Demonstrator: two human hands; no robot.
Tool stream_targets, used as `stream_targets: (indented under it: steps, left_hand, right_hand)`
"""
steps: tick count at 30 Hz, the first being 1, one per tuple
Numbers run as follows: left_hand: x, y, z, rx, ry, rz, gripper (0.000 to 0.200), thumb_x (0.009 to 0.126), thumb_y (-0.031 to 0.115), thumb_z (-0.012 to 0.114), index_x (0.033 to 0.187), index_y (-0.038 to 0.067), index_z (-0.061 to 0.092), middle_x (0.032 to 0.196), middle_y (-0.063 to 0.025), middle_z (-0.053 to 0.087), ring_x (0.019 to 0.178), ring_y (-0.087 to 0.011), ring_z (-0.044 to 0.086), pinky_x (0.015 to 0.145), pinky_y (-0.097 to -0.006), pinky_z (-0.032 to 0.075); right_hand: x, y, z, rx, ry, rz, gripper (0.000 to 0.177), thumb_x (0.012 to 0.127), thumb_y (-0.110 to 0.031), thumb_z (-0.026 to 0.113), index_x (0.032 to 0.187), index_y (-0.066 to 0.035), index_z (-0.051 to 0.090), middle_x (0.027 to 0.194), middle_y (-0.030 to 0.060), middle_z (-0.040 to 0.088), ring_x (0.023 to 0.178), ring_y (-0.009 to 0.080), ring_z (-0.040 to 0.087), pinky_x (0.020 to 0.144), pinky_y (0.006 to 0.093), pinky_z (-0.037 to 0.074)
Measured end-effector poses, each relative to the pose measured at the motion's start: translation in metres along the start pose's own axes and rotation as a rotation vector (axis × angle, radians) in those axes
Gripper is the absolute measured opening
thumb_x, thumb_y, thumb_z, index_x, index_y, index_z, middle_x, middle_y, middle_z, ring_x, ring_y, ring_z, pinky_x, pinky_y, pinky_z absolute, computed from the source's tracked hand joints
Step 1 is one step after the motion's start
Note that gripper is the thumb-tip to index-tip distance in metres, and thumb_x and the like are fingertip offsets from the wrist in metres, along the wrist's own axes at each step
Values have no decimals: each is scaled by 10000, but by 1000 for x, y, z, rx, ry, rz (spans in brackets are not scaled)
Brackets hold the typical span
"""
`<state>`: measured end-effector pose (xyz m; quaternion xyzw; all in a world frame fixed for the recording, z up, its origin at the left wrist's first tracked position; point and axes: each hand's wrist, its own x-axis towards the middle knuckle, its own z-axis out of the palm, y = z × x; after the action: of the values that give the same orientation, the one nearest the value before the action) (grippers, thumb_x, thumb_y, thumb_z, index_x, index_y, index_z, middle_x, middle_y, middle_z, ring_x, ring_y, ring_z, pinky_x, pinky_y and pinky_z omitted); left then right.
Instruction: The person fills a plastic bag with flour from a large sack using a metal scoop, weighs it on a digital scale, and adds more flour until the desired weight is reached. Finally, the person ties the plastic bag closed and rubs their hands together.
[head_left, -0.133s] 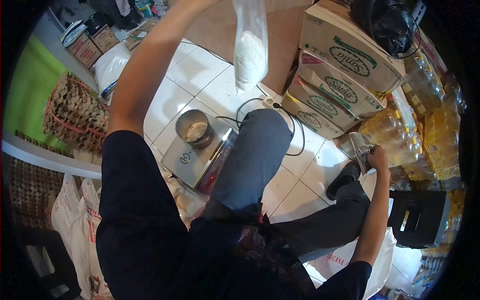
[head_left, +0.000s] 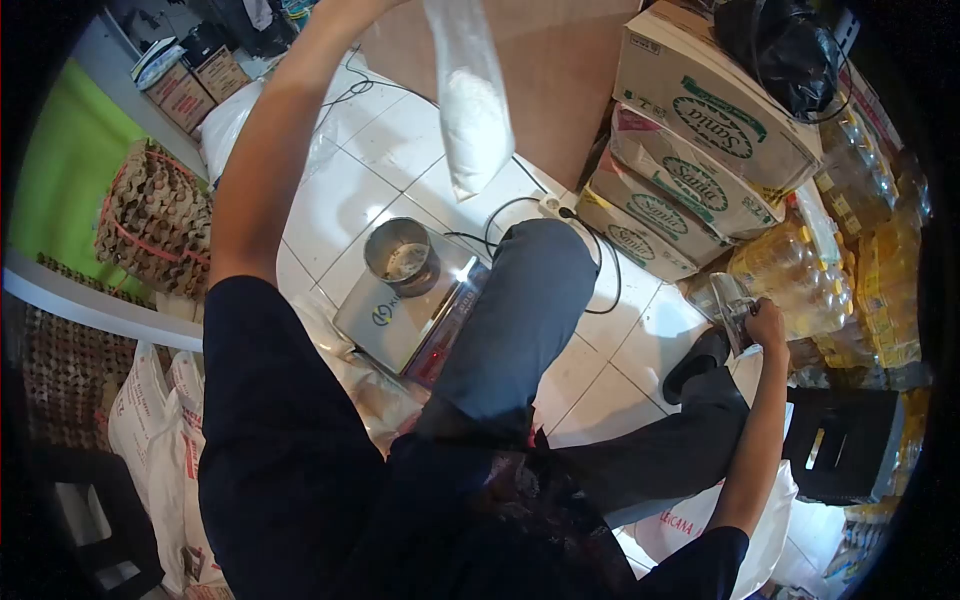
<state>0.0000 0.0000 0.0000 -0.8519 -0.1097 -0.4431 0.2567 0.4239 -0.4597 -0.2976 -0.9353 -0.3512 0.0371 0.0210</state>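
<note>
A clear plastic bag [head_left: 474, 135] with white powder in its lower part hangs in the air at top centre. My left forearm reaches up toward its top, but the hand lies beyond the upper edge of the view. At the right, my right hand [head_left: 767, 325] is closed on the handle of a clear cup [head_left: 728, 300], held low near my foot. A round metal container [head_left: 401, 256] stands on a digital scale [head_left: 385, 318] beside my raised knee. Some pale residue shows inside it. A red light glows on the scale's front.
Stacked cartons [head_left: 690, 185] stand at the back right, beside packs of bottled yellow oil [head_left: 795, 270]. A power strip [head_left: 550, 204] and black cables lie on the tiled floor. Tied egg trays [head_left: 155, 215] and white sacks [head_left: 150, 430] are at the left. A black stool [head_left: 840, 442] is at the right.
The powder bag has swung left, and my left hand has passed out of the top of the view. The whole scene has shifted slightly right. My right hand keeps its grip on the cup.
</note>
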Motion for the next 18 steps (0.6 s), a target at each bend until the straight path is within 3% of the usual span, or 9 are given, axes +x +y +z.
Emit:
stream_targets:
  steps: [4,10,14,18]
  left_hand:
    - [-36,-18,-33,79,-24,-105,66,740,62,619,750,5,651,779,-170,614,809,-361,576,719,-428,455]
    - [-83,-29,-56,157,-159,-99,65,728,52,639,768,1,631,770,-166,607,770,-352,578,698,-425,453]
    - [-129,-38,-67,87,-170,-104,69,795,37,626,854,26,660,842,-136,640,814,-322,611,728,-388,487]
    - [-167,-27,-78,59,-143,-178,43,775,27,638,812,44,652,784,-107,615,758,-311,581,676,-391,465]
  right_hand:
    - [-1,-4,-5,-1,-20,-6,257,714,-128,571,924,8,630,937,280,640,938,440,605,819,494,472]
    - [4,-2,2,-14,-53,-33,252,730,-122,569,930,14,635,945,283,637,959,435,600,830,500,466]
    - [4,-12,-1,-28,-67,-14,274,724,-115,566,951,21,635,974,290,630,976,437,593,839,495,467]
    - [10,-2,15,47,55,-94,225,676,-76,553,853,47,618,871,302,625,889,457,606,770,486,469]
